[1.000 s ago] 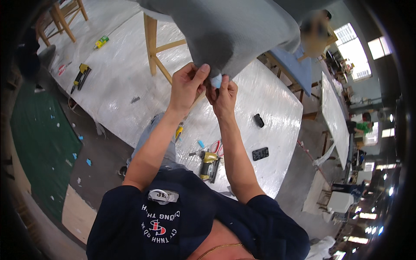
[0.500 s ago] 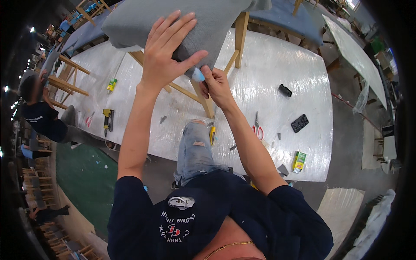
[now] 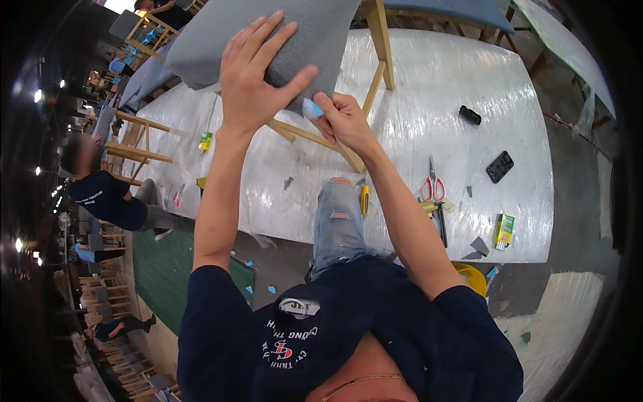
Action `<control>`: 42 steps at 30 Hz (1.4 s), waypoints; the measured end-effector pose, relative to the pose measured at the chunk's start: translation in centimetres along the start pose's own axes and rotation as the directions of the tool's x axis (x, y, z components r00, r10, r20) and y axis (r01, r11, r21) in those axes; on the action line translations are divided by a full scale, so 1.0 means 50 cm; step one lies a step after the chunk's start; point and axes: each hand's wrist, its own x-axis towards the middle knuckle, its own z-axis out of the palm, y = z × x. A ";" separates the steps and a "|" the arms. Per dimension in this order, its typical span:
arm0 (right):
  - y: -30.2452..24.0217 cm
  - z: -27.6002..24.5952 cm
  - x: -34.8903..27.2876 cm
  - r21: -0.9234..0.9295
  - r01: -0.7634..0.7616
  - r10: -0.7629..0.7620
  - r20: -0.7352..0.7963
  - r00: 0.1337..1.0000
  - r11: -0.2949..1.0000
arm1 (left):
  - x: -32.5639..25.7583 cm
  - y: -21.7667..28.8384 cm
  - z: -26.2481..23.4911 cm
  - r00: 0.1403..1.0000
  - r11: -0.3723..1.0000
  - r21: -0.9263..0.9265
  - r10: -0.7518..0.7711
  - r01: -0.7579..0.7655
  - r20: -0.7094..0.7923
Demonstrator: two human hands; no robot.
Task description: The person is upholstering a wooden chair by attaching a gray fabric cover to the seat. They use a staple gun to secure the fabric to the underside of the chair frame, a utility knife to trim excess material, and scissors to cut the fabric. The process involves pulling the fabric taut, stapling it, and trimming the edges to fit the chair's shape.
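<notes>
My left hand (image 3: 258, 80) lies spread on the grey upholstered seat (image 3: 201, 50) of a wooden-legged chair. Its fingers point away from me, and the thumb reaches toward the seat's near corner. At that corner my right hand (image 3: 347, 122) is closed, thumb against curled fingers, with a light-blue foam piece (image 3: 311, 108) showing at the thumb tip. How far the foam goes under the grey cover is hidden. Below the right hand, a pale wooden chair leg (image 3: 349, 158) slants down to the plastic-wrapped table (image 3: 408, 80).
Red-handled scissors (image 3: 433, 187), a yellow cutter (image 3: 365, 199), a green-yellow box (image 3: 504, 231) and black plastic parts (image 3: 499, 167) lie on the table. A yellow bucket (image 3: 473, 279) stands below its near edge. Another person (image 3: 107, 197) works at the left by another chair.
The view has shifted, so the table and tools appear farther right. Both hands keep their places on the seat and its corner, with the blue foam still at the right thumb.
</notes>
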 end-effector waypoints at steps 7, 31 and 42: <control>-0.004 0.002 0.002 -0.056 0.003 -0.003 -0.003 1.000 0.998 | -0.014 -0.043 -0.090 0.737 0.395 -0.816 -0.674 0.421 0.054; -0.018 0.012 0.001 -0.044 0.025 -0.024 0.016 1.000 0.999 | -0.035 0.185 -0.286 0.405 0.697 -0.715 -0.642 -0.045 -0.651; -0.055 0.056 -0.039 -0.176 -0.306 0.301 -0.054 0.952 0.936 | 0.021 0.030 -0.028 0.943 0.966 -0.038 -0.241 0.256 0.230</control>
